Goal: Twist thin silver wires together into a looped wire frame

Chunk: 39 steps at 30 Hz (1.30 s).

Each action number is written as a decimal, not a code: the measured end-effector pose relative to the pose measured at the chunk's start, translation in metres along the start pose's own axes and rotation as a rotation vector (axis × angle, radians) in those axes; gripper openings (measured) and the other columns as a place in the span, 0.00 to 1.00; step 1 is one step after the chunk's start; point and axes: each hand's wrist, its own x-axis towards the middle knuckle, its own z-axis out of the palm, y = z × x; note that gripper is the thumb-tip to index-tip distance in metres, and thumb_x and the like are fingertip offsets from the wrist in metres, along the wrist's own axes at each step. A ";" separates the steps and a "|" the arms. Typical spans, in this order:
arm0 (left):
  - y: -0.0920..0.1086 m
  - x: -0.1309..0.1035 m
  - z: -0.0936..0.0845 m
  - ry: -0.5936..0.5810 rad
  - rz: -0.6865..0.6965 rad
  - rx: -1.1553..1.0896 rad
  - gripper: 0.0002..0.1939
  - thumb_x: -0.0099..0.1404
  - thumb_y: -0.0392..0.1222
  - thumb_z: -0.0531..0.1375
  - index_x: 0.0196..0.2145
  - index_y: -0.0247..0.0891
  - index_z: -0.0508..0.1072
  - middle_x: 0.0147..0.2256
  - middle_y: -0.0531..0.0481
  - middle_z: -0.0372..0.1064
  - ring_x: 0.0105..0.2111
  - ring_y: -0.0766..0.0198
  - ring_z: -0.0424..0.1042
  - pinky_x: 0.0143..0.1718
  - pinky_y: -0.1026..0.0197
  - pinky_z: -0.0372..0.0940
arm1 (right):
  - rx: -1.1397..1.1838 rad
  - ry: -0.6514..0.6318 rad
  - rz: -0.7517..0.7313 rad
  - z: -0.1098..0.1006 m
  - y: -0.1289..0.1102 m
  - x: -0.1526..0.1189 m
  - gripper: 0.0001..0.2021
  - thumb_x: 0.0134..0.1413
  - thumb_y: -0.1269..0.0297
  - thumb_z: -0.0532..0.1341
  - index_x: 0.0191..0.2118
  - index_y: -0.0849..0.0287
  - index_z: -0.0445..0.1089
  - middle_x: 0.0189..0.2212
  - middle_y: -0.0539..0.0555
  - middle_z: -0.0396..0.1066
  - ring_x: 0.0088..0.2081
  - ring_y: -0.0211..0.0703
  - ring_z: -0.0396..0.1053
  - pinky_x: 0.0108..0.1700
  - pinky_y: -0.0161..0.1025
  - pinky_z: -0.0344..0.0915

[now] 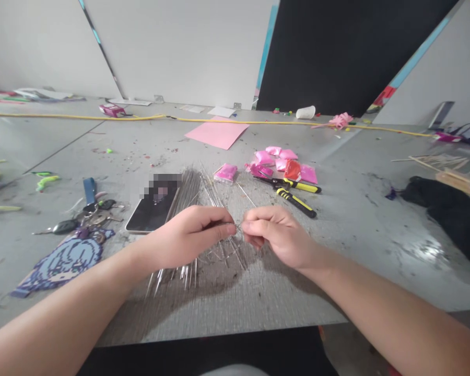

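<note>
Right at the near side of the counter [188, 324], loose ends of a wire bundle [186, 193] fan out, plenty of them straight and, I'd judge, unworked. So it looks mid-step: 1 small piece in play, a big supply left, and no finished piece that I can pick out with certainty.

Just beyond those ends, here's the action! The left hand [198, 232] comes in over the bundle, thumb and forefinger closed in a tight pinch. Facing it, the right hand [280, 232] pinches too, its other fingers curled under. Between the 2 sets of fingertips, just a narrow gap, and there's the thin wire [238, 226], gripped from both sides, seemingly crossed or twisted; it's too small to call. More loose wires lie below the hands.

Farther out, on the left, a phone [149, 215] lies beside the bundle. On the right, the yellow-and-black pliers [297, 202] rest with handles apart, neither hand on them. Behind, pink packets [263, 157] cluster with a red packet [292, 170], and past those, a pink sheet [219, 133] lies flat before the yellow cord [219, 122].
</note>
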 end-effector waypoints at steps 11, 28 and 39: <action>-0.002 -0.001 0.000 0.040 0.017 -0.025 0.16 0.72 0.49 0.52 0.31 0.37 0.70 0.24 0.57 0.54 0.26 0.69 0.54 0.26 0.65 0.52 | 0.155 -0.008 0.056 0.003 0.000 0.003 0.13 0.58 0.65 0.58 0.22 0.58 0.71 0.17 0.47 0.62 0.22 0.36 0.59 0.25 0.34 0.57; -0.007 0.002 0.004 0.138 -0.100 -0.025 0.17 0.72 0.51 0.52 0.31 0.37 0.69 0.24 0.58 0.55 0.26 0.69 0.54 0.26 0.64 0.53 | 0.586 0.053 0.292 0.005 -0.001 0.008 0.07 0.56 0.67 0.64 0.30 0.62 0.68 0.29 0.51 0.62 0.27 0.32 0.56 0.20 0.27 0.46; -0.006 0.003 0.009 0.104 -0.060 -0.033 0.18 0.72 0.50 0.51 0.30 0.36 0.69 0.23 0.58 0.52 0.25 0.69 0.52 0.25 0.62 0.49 | 0.639 0.056 0.217 0.012 0.007 0.007 0.11 0.57 0.67 0.62 0.25 0.61 0.63 0.25 0.47 0.53 0.24 0.32 0.50 0.23 0.30 0.51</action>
